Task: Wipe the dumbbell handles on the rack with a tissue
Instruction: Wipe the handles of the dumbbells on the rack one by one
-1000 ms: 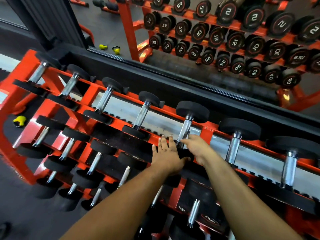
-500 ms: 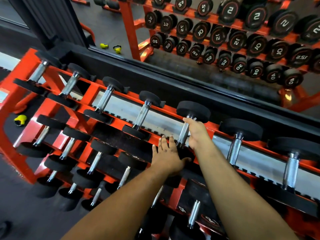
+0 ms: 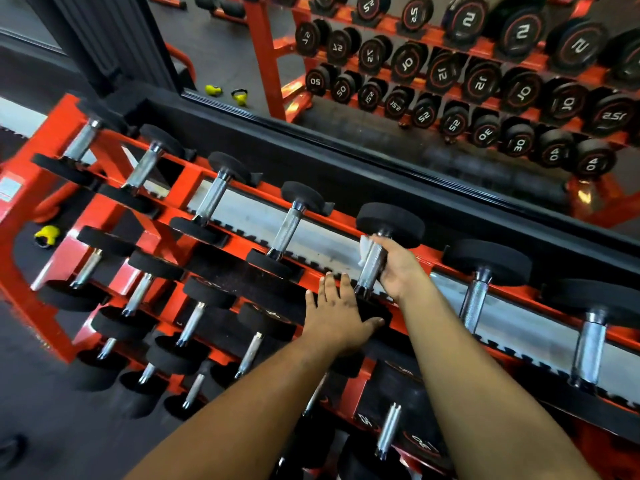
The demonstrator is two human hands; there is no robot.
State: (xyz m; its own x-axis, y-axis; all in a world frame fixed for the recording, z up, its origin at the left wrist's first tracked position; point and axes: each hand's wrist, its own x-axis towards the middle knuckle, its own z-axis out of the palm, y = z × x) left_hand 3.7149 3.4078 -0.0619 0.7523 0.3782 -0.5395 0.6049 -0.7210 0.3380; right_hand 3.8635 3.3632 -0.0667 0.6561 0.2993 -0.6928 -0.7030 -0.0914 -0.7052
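Chrome, knurled along its middle and smooth at the collars, makes up the handle (image 3: 370,268) now being wiped: it belongs to a dumbbell on the top tier of the red steel rack (image 3: 166,199), lying across that tier from its front rail to its back rail. The right hand (image 3: 394,268) curls round the far part of this bar, and a crumpled white tissue (image 3: 364,249) peeks out on its left side, pressed between palm and metal, so the paper appears wrapped around the grip to catch the grime in the knurling. The left hand (image 3: 337,317) lies flat, fingers straight and holding nothing, on the dumbbell's near black head at the tier's front edge; I judge it is there to keep the weight from rolling in its cradle while the other hand rubs. The heads are matte black discs with a slightly grainy, rubbery look, each seated in a notch of the rails. Toward the rack's left end more chrome handles (image 3: 289,226) sit in the same row, and to the right another (image 3: 474,299) waits, with lower tiers beneath. Behind the back rail a mirror (image 3: 450,140) repeats numbered dumbbells.
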